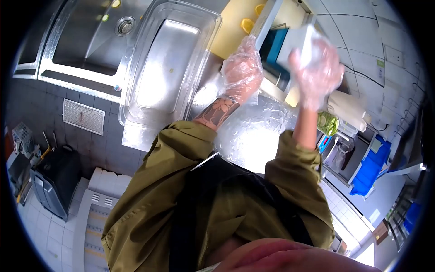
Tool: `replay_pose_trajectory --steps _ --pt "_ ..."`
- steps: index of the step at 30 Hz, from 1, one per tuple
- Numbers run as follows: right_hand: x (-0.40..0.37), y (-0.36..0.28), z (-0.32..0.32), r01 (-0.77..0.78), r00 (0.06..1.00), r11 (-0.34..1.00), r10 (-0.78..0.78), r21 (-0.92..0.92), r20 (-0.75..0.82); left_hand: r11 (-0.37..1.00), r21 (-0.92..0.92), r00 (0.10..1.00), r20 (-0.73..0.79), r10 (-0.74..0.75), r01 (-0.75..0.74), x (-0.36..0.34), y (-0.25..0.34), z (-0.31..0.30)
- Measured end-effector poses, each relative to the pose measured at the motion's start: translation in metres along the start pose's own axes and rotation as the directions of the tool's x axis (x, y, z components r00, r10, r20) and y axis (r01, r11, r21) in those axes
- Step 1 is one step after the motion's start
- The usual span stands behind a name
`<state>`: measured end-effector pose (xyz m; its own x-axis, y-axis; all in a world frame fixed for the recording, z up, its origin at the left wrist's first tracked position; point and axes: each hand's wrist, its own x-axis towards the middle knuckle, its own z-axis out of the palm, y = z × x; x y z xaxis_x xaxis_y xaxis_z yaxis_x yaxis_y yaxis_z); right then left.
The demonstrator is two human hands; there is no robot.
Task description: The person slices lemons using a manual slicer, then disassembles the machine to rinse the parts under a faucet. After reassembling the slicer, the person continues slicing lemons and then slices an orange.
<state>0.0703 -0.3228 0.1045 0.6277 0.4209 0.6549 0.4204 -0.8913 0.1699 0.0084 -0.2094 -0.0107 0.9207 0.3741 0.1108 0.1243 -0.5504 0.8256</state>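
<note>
My left hand (243, 72), in a clear plastic glove, is closed beside the yellow board (230, 31) and touches or lies close to a pale grey bar (268, 22). What its fingers hold, if anything, is hidden. My right hand (322, 68), also gloved and blurred by motion, is raised to the right with its fingers curled round a white object (308, 47) whose kind I cannot make out. A teal object (276, 47) stands between the hands. Cut lemon pieces (247, 25) rest on the yellow board.
A large clear plastic tub (124, 109) stands left of my left hand, next to a steel sink (97, 63). Wet steel counter (253, 131) lies below my hands. On the right are green slices (327, 123) in a container and a blue cloth or bag (371, 165).
</note>
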Motion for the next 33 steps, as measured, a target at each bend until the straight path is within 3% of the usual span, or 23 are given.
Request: replay_pose_trajectory --steps 2,3,4,5,8,9,12,14,16,18,20,21,23,24,25,26,29,32,33 --pt "0.029 0.029 0.043 -0.032 0.994 0.951 0.062 -0.308 0.087 1.0 -0.021 1.0 0.012 0.009 -0.009 -0.002 -0.001 -0.001" --pt "0.052 0.052 0.065 -0.056 0.981 0.956 0.106 -0.288 0.162 1.0 -0.025 1.0 -0.006 0.018 -0.019 -0.002 -0.002 0.001" --pt "0.075 0.04 0.072 -0.241 0.947 0.929 0.289 -0.279 0.144 0.999 -0.028 0.999 -0.025 0.03 -0.031 -0.001 -0.002 0.002" --pt "0.107 0.031 0.072 -0.206 0.818 0.898 0.376 -0.39 0.434 0.999 -0.015 0.999 -0.027 0.04 -0.04 0.0 -0.003 0.003" --pt "0.115 0.089 0.129 -0.072 0.974 0.964 0.123 -0.255 0.192 0.999 0.02 1.0 -0.006 0.03 -0.03 0.003 -0.004 0.003" --pt "0.113 0.071 0.115 -0.103 0.961 0.964 0.16 -0.245 0.227 0.999 0.032 1.0 0.025 0.01 -0.011 0.004 -0.002 -0.001" --pt "0.062 0.081 0.1 0.016 1.0 0.973 -0.019 -0.231 -0.014 0.999 0.022 0.999 0.021 0.029 -0.029 0.001 -0.002 0.001" --pt "0.029 0.036 0.052 0.098 0.982 0.972 -0.13 -0.216 -0.138 1.0 0.018 0.999 0.027 0.021 -0.022 0.001 -0.001 0.003" --pt "0.004 0.003 0.011 0.052 0.989 0.994 -0.038 0.097 -0.141 0.999 0.037 0.996 0.081 -0.026 0.023 0.002 0.001 0.0" --pt "-0.008 -0.009 -0.019 0.078 0.997 0.997 -0.078 -0.01 0.024 1.0 0.017 1.0 0.009 -0.007 0.007 0.002 -0.001 0.004" --pt "0.001 0.001 -0.008 0.026 0.998 0.998 -0.028 0.059 0.048 1.0 0.011 1.0 -0.017 0.016 -0.015 -0.002 -0.005 0.004" --pt "0.005 0.019 0.014 0.105 0.994 0.985 -0.101 -0.141 0.034 0.999 0.009 0.999 -0.012 0.034 -0.034 -0.003 -0.005 0.003" --pt "0.032 0.065 0.072 0.068 0.997 0.945 -0.056 -0.319 0.045 0.997 0.035 0.997 -0.033 0.066 -0.065 -0.003 -0.008 0.007" --pt "0.054 0.08 0.094 -0.049 0.996 0.951 0.071 -0.307 0.062 0.997 0.054 0.998 -0.015 0.061 -0.06 -0.004 -0.007 0.007" --pt "0.076 0.081 0.108 -0.02 0.986 0.959 0.066 -0.283 0.152 0.995 0.075 0.998 0.0 0.061 -0.061 -0.002 -0.006 0.006" --pt "0.095 0.077 0.11 0.005 0.969 0.966 0.059 -0.257 0.241 0.993 0.095 0.998 0.017 0.062 -0.063 -0.001 -0.005 0.005" --pt "0.137 0.035 0.072 -0.33 0.768 0.919 0.394 -0.215 0.505 0.99 0.125 0.997 0.041 0.067 -0.072 0.001 -0.006 0.005" --pt "0.084 0.057 0.084 -0.082 0.957 0.953 0.157 -0.291 0.245 0.986 0.155 0.996 0.076 0.049 -0.06 0.002 -0.005 0.006" --pt "0.06 0.06 0.079 0.006 0.992 0.97 0.025 -0.244 0.124 0.997 0.072 0.995 0.088 0.035 -0.041 0.003 0.001 -0.004"
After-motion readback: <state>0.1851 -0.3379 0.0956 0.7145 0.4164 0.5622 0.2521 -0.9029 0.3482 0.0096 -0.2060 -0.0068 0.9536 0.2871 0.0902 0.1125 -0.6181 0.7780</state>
